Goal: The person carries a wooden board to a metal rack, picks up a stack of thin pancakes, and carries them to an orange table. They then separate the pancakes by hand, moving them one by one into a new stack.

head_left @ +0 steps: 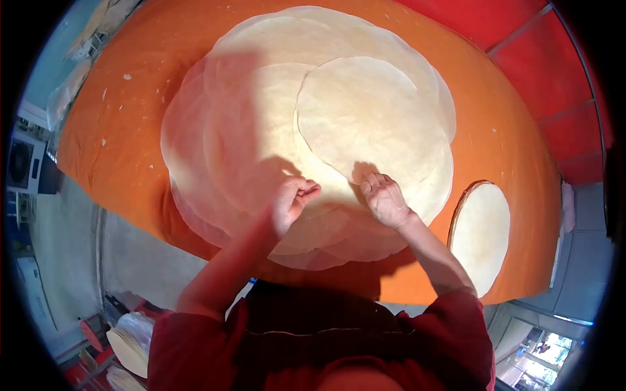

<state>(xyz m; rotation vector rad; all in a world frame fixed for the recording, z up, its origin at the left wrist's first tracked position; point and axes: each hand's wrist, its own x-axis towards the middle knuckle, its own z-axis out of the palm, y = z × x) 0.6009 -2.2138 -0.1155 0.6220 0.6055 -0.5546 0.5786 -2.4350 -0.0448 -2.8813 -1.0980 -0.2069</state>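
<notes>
Thin, pale round dough sheets (228, 130) lie overlapped in a wide layered pile. The topmost dough sheet (365, 117) sits toward the right of the pile, its left edge slightly raised. My right hand (385, 201) is at the near edge of this sheet, fingers curled in and closed on the rim, though the fingertips are partly hidden. To its left, my left hand (295, 201) is over the lower sheets with thumb and fingers pinched together. Whatever may be between those fingers does not show.
An orange cloth (137, 124) covers the rounded table. A stack of smaller pale rounds (482, 238) lies at the right, near my right forearm. Red panels (541, 78) stand beyond the table. At lower left are plastic-wrapped items (134, 332).
</notes>
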